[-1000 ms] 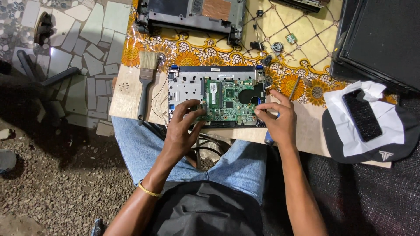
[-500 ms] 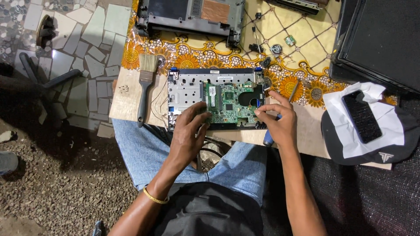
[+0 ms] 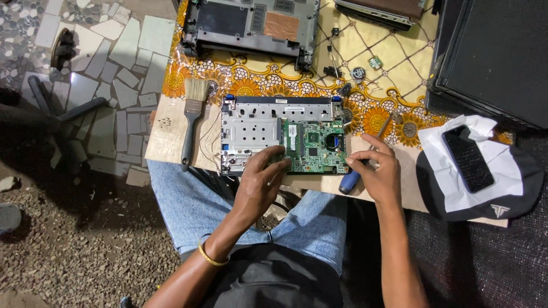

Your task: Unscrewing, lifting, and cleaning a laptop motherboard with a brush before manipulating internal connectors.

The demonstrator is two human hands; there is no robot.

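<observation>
From the head view, the person's left hand (image 3: 260, 183) rests with fingers spread, grasping nothing, on the near edge of the opened laptop base (image 3: 283, 134) lying on the wooden board (image 3: 169, 137), while the right hand (image 3: 378, 174) closes around a blue-handled screwdriver (image 3: 349, 181) just beside its green circuit board (image 3: 315, 148).

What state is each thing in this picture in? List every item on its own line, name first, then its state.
Laptop base: opened, insides bare.
Green circuit board: exposed, lying in the base.
Left hand: fingers resting on the board's near edge.
Right hand: gripping the screwdriver.
Screwdriver: held, blue handle toward the person.
Paintbrush: lying flat, untouched.
Phone: screen dark, lying on white paper.
Second laptop shell: opened, set aside.
</observation>
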